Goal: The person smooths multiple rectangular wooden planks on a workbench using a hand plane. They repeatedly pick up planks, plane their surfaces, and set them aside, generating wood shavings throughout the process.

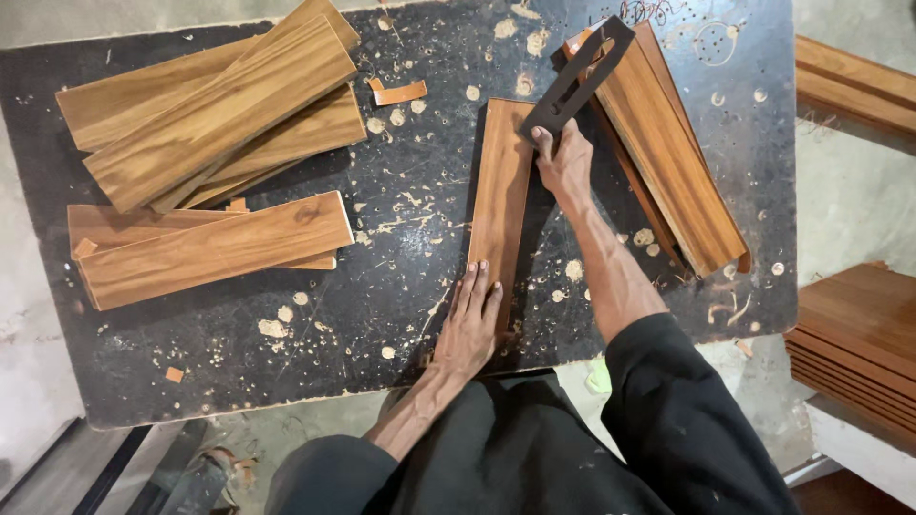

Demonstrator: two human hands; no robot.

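Both hands work on one narrow wooden plank (pixel 501 195) that lies on the dark tabletop (pixel 401 315) straight out in front of the body, its long axis running away from the person with a slight lean to the right at the far end. Largest around them is that tabletop itself, black, scuffed and dotted with pale shavings and chips. Out to the left of the left hand, well apart from it, lie two loose stacks of planks (pixel 215 114), the nearer stack (pixel 210 248) lying crosswise to the plank being worked. Just beyond the right hand, on its right side, a third stack of long boards (pixel 673 153) slants away, roughly parallel to the forearm. Off the tabletop, further right, sits a pile of darker boards (pixel 859 334).

The left hand (pixel 469 324) lies flat and open, fingers together and stretched forward, pressing on the near end of the plank; it grips nothing. The right hand (pixel 565 164) is closed around the near end of a dark flat tool with a long slot (pixel 577 81), which points up and to the right, away from the body, its lower end touching the plank's far right corner. So the plank spans between the two hands: the left is at the near end, the right at the far end, and the tool's axis is angled outward from the plank's own line.
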